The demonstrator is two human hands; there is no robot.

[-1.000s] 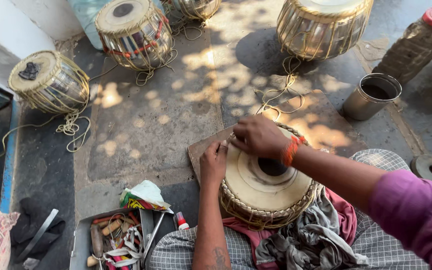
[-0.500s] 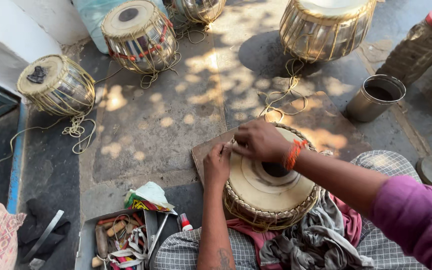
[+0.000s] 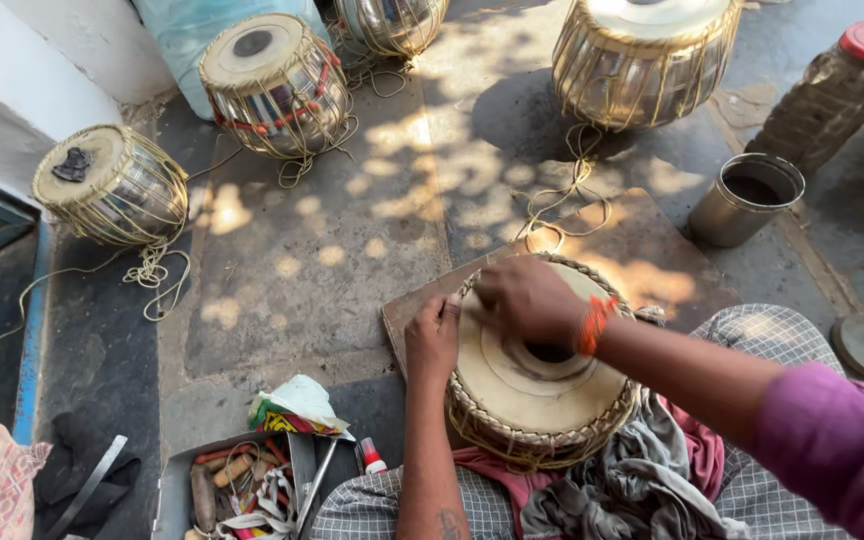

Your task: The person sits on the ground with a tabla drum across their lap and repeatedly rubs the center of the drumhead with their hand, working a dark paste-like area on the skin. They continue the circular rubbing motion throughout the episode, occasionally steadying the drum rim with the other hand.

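While its pale skin head faces straight up toward the camera, the drum [image 3: 537, 375] rests tilted in the person's lap, propped on crumpled grey and red cloth [image 3: 612, 485] and leaning against a wooden board [image 3: 642, 255] on the concrete floor [image 3: 322, 250]. Its round axis runs roughly upright, so the woven lacing at the far-left rim lies directly under both hands. The right hand [image 3: 527, 300], an orange thread at its wrist, reaches across the head from the right, fingers curled down over that rim; whether they pinch a strap or only press cannot be told. The left hand [image 3: 434, 338] comes up from below, fingers bent against the drum's left edge just beside the right hand, touching the braid. Both sit at the same spot, the right one lying further over the skin. Four more laced metal drums [image 3: 272, 85] stand well apart across the floor, loose cord trailing from them. A steel cup [image 3: 747, 200] stands to the right, and an open tool tray [image 3: 242, 485] lies near the left knee.
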